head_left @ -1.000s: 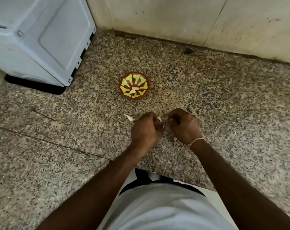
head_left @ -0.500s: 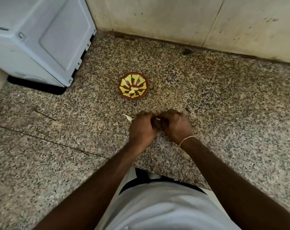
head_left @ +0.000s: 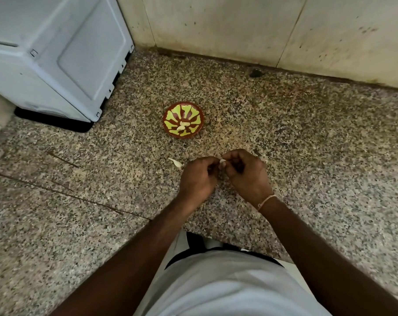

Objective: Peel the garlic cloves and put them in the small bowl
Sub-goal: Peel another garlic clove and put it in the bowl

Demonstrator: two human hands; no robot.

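Garlic clove sits pinched between your two sets of fingertips: left hand and right hand are pressed together, both curled onto it. Little of it shows (a pale sliver only), so you cannot tell its long axis. Small bowl lies straight ahead of your hands, slightly toward the left one, already holding pale peeled cloves. Loose pale scrap lies just left of your left hand.

Small bowl: red-brown rim, yellow-green petal pattern radiating inside. Peeled cloves in it were pale cream. Countertop: speckled granite, beige and black flecks. Appliance was pale blue-grey. Wall: off-white, dark spots. Shirt was white.
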